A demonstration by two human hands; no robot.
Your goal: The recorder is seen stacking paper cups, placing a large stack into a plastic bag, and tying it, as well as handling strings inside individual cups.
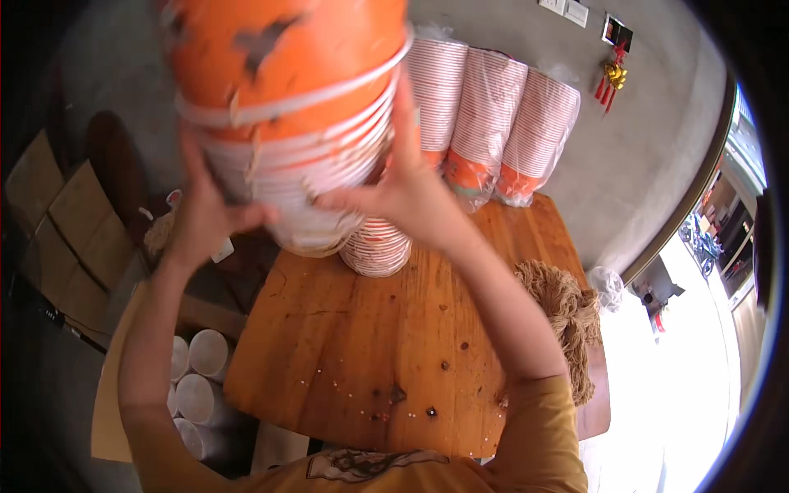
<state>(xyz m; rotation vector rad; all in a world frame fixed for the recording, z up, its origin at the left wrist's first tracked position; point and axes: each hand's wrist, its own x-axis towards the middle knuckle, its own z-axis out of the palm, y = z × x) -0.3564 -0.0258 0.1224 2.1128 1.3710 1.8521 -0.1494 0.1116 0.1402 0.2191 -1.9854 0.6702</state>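
On my feed I have a brown wooden table (353,345), grain and dark knots showing, small pale and reddish specks (385,416) scattered over its near part. Along the far side I count three plastic-wrapped stacks of white-and-orange tubs (485,123), with an unwrapped stack of pale, red-striped tubs (378,253) nearer, its top hidden from me. On the right edge I note a loose bundle of tan strands (563,308).

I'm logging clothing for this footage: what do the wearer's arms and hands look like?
The left hand and right hand wear no gloves; the forearms are bare, with no watch visible. Mustard-yellow sleeves end around the elbows, matching the shirt.
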